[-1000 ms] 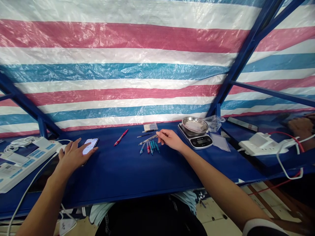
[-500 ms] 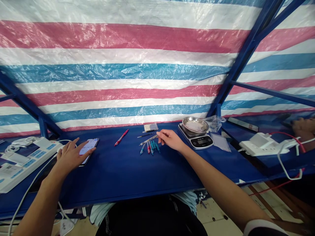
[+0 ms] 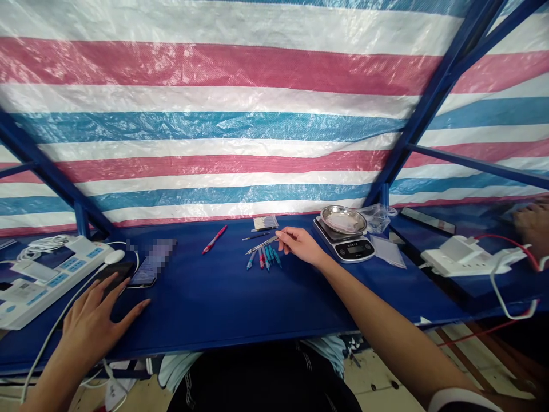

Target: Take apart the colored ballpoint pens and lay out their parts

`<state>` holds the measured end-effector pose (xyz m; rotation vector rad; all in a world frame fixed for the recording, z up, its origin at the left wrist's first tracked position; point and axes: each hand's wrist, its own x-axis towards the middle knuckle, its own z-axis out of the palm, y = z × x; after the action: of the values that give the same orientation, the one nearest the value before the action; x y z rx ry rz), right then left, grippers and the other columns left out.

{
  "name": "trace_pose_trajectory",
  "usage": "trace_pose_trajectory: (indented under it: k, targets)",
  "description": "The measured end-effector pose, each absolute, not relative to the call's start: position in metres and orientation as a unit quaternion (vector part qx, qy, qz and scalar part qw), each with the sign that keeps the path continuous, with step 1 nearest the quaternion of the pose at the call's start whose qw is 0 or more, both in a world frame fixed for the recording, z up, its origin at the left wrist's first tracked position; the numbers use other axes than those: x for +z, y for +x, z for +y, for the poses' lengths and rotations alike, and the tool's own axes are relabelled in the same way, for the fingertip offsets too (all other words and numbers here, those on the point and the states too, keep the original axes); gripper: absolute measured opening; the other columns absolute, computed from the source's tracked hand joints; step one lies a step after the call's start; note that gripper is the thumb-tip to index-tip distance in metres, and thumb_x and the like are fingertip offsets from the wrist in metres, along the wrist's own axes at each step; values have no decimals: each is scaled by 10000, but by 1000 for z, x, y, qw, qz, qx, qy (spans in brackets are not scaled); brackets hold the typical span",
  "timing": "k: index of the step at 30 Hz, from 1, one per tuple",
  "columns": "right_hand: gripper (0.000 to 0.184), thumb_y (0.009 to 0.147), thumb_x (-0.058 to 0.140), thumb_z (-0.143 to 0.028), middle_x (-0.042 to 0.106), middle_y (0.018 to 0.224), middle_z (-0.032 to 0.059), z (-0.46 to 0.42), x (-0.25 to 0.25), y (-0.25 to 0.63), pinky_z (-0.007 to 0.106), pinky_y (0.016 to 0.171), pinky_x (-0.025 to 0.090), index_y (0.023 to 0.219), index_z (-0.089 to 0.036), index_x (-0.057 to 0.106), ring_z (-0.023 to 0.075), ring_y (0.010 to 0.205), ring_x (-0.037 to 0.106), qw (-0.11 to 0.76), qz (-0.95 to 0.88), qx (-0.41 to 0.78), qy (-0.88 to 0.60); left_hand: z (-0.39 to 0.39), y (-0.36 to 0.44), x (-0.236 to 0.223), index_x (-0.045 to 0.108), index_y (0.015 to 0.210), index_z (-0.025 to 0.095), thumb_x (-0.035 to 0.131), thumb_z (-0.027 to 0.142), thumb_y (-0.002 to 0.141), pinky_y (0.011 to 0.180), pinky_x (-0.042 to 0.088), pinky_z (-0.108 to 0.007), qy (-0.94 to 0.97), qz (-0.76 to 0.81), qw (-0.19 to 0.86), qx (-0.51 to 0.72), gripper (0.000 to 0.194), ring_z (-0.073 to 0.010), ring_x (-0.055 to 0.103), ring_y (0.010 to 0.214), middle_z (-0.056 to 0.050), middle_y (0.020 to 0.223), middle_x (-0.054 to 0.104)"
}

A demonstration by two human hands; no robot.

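Note:
My right hand [image 3: 300, 244] reaches over the blue table [image 3: 240, 297] and pinches the end of a thin silver pen-like rod [image 3: 259, 245]. Just below the rod lies a small bunch of blue and red pen parts [image 3: 263, 258]. My left hand [image 3: 96, 312] rests near the table's front left with fingers spread flat, holding nothing. A phone [image 3: 150, 262] lies just beyond its fingertips. A red pen [image 3: 214, 239] lies alone farther back.
A kitchen scale with a steel bowl [image 3: 346, 232] and clear bags [image 3: 381, 234] stand right of my hand. White power strips sit at far left [image 3: 38, 277] and right [image 3: 461, 257]. Another person's hand [image 3: 532, 220] shows at the right edge. Striped tarp behind.
My left hand has drawn back from the phone toward the table's front edge. The right hand has stayed on the rod.

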<state>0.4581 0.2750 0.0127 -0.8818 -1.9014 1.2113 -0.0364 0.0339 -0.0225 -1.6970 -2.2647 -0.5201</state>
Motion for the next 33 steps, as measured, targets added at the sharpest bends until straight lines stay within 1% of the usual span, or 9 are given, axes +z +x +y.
trace_pose_trajectory:
  k: [2, 6, 13, 15, 18, 23, 28, 30, 33]
  targets:
    - [523, 995, 591, -682, 742, 778, 45, 275, 13, 458, 278, 599, 479, 820, -196, 671, 159, 624, 628, 350, -734, 471, -341, 28, -37, -24, 469, 1595, 411, 537, 728, 852, 1279, 267, -660, -585, -782, 122, -176, 811, -459, 324, 1570, -35, 1691, 416]
    - [515, 1005, 591, -664, 739, 780, 44, 274, 14, 458, 277, 603, 474, 806, -195, 667, 156, 628, 624, 350, -735, 471, -340, 24, -45, -28, 552, 1548, 275, 509, 731, 888, 1270, 264, -665, -588, -790, 106, -138, 803, -474, 306, 1572, -140, 1695, 387]
    - [498, 1015, 590, -644, 744, 786, 42, 274, 14, 458, 277, 610, 475, 817, -193, 665, 154, 629, 629, 349, -735, 472, -340, 33, -50, -29, 608, 1498, 249, 455, 742, 925, 1252, 281, -680, -584, -793, 109, -133, 771, -490, 330, 1550, -173, 1678, 387]
    - [502, 1011, 592, -650, 745, 785, 42, 274, 13, 458, 276, 611, 476, 814, -194, 664, 153, 629, 628, 348, -735, 472, -340, 40, -49, -24, 590, 1510, 262, 449, 750, 916, 1247, 296, -680, -579, -794, 118, -141, 782, -488, 353, 1539, -163, 1671, 399]
    - [508, 1004, 596, -660, 748, 788, 43, 275, 13, 458, 277, 613, 480, 809, -196, 666, 154, 629, 627, 348, -734, 473, -341, 48, -49, -13, 489, 1590, 316, 479, 756, 894, 1224, 316, -709, -575, -794, 131, -148, 823, -495, 358, 1535, -125, 1684, 395]
    - [503, 1007, 593, -658, 746, 786, 43, 276, 12, 458, 279, 610, 482, 815, -199, 670, 155, 626, 627, 352, -735, 470, -339, 49, -56, -3, 374, 1646, 394, 535, 756, 853, 1224, 298, -737, -580, -787, 134, -162, 887, -523, 357, 1527, -90, 1711, 365]
    - [515, 1002, 587, -669, 741, 784, 42, 275, 14, 458, 279, 601, 478, 808, -199, 669, 155, 629, 626, 352, -736, 466, -342, 44, -52, 1, 360, 1638, 471, 597, 735, 823, 1242, 283, -740, -577, -790, 113, -172, 889, -519, 332, 1544, -21, 1712, 376]
    - [515, 998, 592, -668, 735, 782, 41, 273, 16, 457, 272, 577, 464, 804, -197, 668, 152, 626, 622, 353, -733, 468, -344, 48, -37, 5, 426, 1615, 441, 593, 685, 860, 1266, 281, -700, -603, -755, 122, -226, 811, -503, 354, 1540, -8, 1705, 394]
    - [504, 994, 605, -657, 716, 766, 38, 272, 18, 457, 256, 528, 433, 810, -192, 669, 145, 617, 611, 357, -727, 476, -343, 65, 2, 13, 570, 1516, 334, 530, 593, 975, 1287, 337, -555, -656, -689, 112, -287, 601, -394, 491, 1473, -45, 1622, 504]
